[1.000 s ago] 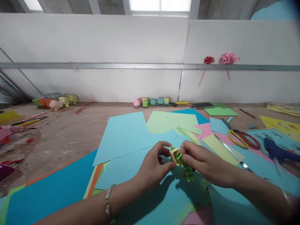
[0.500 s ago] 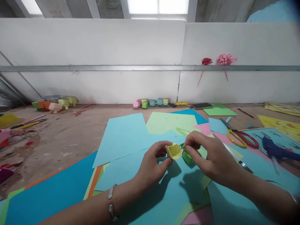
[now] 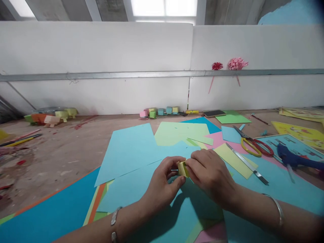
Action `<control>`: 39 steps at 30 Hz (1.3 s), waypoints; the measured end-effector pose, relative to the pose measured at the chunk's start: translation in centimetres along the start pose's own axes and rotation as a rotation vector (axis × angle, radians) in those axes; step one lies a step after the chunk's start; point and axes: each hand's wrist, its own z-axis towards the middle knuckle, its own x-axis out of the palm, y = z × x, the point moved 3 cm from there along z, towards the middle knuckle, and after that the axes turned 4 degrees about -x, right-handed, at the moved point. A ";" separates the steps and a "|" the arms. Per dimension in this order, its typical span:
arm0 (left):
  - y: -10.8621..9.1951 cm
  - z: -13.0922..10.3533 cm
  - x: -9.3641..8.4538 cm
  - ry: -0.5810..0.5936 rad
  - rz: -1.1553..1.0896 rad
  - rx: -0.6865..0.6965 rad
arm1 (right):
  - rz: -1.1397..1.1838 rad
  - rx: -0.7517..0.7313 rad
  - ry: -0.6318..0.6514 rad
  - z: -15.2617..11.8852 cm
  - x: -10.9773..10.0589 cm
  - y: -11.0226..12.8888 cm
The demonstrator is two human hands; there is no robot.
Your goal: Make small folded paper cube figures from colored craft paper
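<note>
One small yellow paper box is held above the blue sheets on the bench; it is pale, boxy and slightly tilted, its right side partly covered. The left hand grips it between thumb and fingers. The right hand is curled against its right side; whether it pinches anything is hidden. From the box, one silver knife lies at three o'clock, scissors with one yellow loop and one red at two, two paper flowers at one, and at least six small paper blocks near eleven.
</note>
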 end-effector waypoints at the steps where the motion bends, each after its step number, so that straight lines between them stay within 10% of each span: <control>1: 0.0 0.0 0.0 0.000 0.010 -0.005 | -0.031 -0.035 -0.004 0.0 0.0 0.1; 39: -0.4 -0.2 0.0 0.030 0.016 -0.030 | 0.035 0.029 -0.133 -0.2 0.1 -0.4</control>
